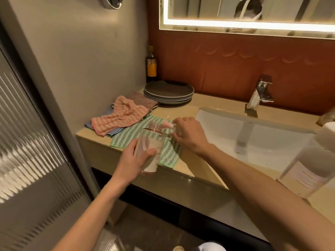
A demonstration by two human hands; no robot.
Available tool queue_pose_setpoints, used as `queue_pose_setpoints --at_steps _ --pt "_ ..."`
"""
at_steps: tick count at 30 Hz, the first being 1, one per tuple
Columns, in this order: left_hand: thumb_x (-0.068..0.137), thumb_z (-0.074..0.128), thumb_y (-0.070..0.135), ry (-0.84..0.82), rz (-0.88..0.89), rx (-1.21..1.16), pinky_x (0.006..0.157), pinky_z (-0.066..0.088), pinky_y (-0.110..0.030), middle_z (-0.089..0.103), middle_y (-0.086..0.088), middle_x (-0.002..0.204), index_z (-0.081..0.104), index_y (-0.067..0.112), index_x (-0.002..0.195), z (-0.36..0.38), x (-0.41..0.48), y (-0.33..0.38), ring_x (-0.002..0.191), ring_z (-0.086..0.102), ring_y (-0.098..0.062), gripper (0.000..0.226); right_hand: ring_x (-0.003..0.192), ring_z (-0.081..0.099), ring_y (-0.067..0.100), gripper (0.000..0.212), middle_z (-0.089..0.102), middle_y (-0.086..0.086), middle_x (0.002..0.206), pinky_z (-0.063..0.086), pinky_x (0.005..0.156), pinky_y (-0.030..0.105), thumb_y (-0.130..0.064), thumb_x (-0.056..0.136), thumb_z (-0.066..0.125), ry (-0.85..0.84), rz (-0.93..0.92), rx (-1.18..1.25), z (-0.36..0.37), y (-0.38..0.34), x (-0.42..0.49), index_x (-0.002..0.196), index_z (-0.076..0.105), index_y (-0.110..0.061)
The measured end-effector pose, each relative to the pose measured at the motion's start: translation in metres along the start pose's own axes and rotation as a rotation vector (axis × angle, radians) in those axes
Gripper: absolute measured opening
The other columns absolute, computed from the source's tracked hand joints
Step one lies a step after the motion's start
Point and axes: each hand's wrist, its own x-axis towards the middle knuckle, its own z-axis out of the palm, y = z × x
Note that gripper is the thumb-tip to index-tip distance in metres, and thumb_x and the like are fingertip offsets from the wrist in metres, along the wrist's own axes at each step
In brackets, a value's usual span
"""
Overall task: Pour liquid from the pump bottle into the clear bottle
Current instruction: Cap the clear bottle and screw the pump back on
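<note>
Your right hand (188,135) hides most of the clear bottle (171,128), so you cannot tell its fill level. Print on the pump bottle (154,149) is too blurred to read, and the picture's edge cuts off the tall bottle (306,167) at right.

Bathroom. Shown by: white basin (217,120) just right of the right grip (190,134); chrome tap (262,91) beyond it; backlit mirror (199,9) on the wall above; ribbed glass door (27,133) well left of the left grip (132,160); beige vanity desk (208,103) under both grips.
</note>
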Motion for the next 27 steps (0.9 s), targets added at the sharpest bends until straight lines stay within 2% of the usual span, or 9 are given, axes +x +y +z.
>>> queue_pose_setpoints --at_steps 5,9,10,13,15,17,20,24,27 --pt "0.063 0.072 0.060 -0.107 0.000 0.003 0.073 0.057 -0.031 0.073 -0.001 0.103 0.064 0.024 0.111 0.030 -0.002 0.009 0.093 0.071 -0.020 0.061 0.091 0.059 0.015 0.041 0.067 -0.003 0.104 0.051 0.072 0.036 -0.054 0.087 0.065 0.365 0.185 0.355 -0.059 0.018 -0.005 0.114 0.062 -0.023" --pt "0.062 0.074 0.074 -0.217 0.008 0.076 0.103 0.049 -0.046 0.058 0.001 0.140 0.048 0.020 0.143 0.056 -0.006 0.018 0.125 0.058 -0.018 0.101 0.089 0.060 0.005 0.044 0.064 -0.007 0.103 0.049 0.069 0.014 -0.051 0.088 0.068 0.597 0.281 0.606 -0.123 0.029 -0.007 0.115 0.058 -0.018" --pt "0.063 0.074 0.071 -0.235 0.022 0.071 0.102 0.049 -0.045 0.059 0.003 0.137 0.050 0.020 0.141 0.064 -0.009 0.023 0.122 0.059 -0.015 0.096 0.087 0.061 0.002 0.044 0.063 -0.008 0.102 0.048 0.066 0.009 -0.049 0.089 0.068 0.644 0.290 0.668 -0.139 0.029 -0.009 0.116 0.059 -0.016" --pt "0.066 0.072 0.059 -0.280 0.071 0.043 0.083 0.057 -0.035 0.070 0.005 0.113 0.060 0.025 0.123 0.090 -0.018 0.042 0.102 0.069 -0.013 0.067 0.081 0.059 -0.013 0.043 0.061 -0.013 0.097 0.045 0.064 0.002 -0.043 0.091 0.067 0.751 0.305 0.788 -0.178 0.032 -0.020 0.117 0.060 -0.009" --pt "0.067 0.072 0.058 -0.291 0.091 0.017 0.075 0.055 -0.026 0.069 0.005 0.110 0.059 0.026 0.120 0.103 -0.023 0.053 0.096 0.069 -0.009 0.063 0.081 0.058 -0.016 0.040 0.059 -0.017 0.095 0.045 0.064 0.002 -0.042 0.093 0.066 0.787 0.300 0.813 -0.196 0.034 -0.030 0.117 0.059 -0.010" --pt "0.069 0.072 0.056 -0.308 0.095 -0.008 0.073 0.055 -0.024 0.069 0.005 0.110 0.059 0.027 0.121 0.114 -0.026 0.064 0.092 0.069 -0.006 0.061 0.086 0.059 -0.009 0.040 0.060 -0.016 0.097 0.046 0.065 0.004 -0.043 0.093 0.065 0.812 0.300 0.826 -0.209 0.037 -0.040 0.117 0.060 -0.011" --pt "0.068 0.072 0.056 -0.344 0.126 -0.049 0.073 0.057 -0.025 0.070 0.001 0.111 0.059 0.024 0.124 0.130 -0.031 0.078 0.093 0.070 -0.009 0.065 0.089 0.060 -0.004 0.040 0.061 -0.015 0.097 0.046 0.067 0.004 -0.043 0.093 0.065 0.816 0.317 0.845 -0.217 0.039 -0.060 0.116 0.060 -0.012" --pt "0.068 0.070 0.057 -0.362 0.176 -0.074 0.073 0.055 -0.023 0.069 0.000 0.111 0.061 0.021 0.125 0.149 -0.033 0.092 0.097 0.068 -0.011 0.068 0.084 0.059 -0.009 0.033 0.061 -0.014 0.096 0.045 0.066 0.004 -0.042 0.092 0.066 0.750 0.313 0.855 -0.207 0.038 -0.085 0.111 0.059 -0.015" --pt "0.071 0.067 0.056 -0.383 0.180 -0.148 0.081 0.058 -0.033 0.068 -0.005 0.117 0.059 0.020 0.127 0.164 -0.037 0.103 0.104 0.067 -0.018 0.067 0.085 0.059 -0.007 0.032 0.062 -0.013 0.096 0.045 0.066 0.005 -0.042 0.091 0.068 0.678 0.329 0.887 -0.194 0.037 -0.104 0.109 0.060 -0.017"
